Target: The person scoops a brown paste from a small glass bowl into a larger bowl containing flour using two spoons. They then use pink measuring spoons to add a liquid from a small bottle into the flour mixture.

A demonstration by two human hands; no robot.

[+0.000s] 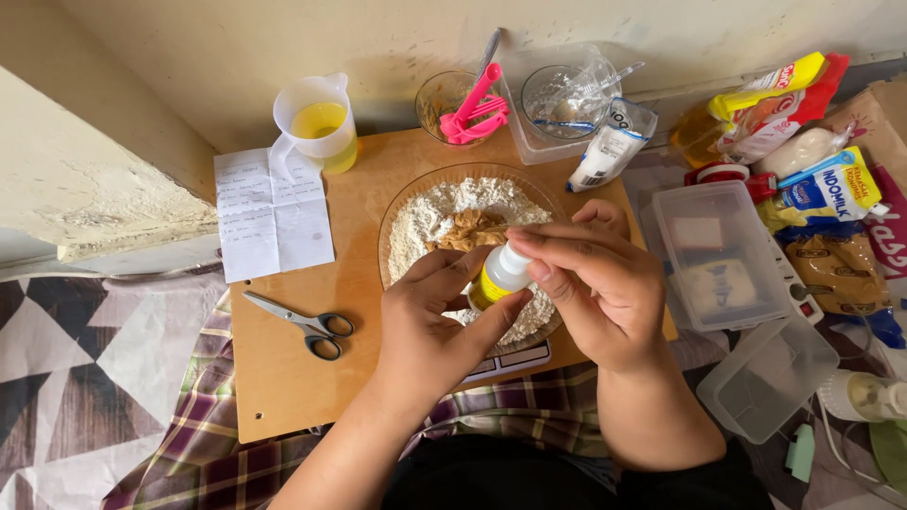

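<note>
While both hands [515,302] grip it, the small yellow bottle [496,277] tilts cap-up toward upper right.

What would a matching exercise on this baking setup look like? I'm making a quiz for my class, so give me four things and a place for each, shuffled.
Things:
1. scissors
2. small yellow bottle
3. measuring jug
4. pink utensil

Places:
A. in a glass bowl by the wall
B. on the board, left of the flour bowl
C. at the board's far left corner, above the paper note
D. between the left hand and right hand

Pairs: 1-B, 2-D, 3-C, 4-A
</note>
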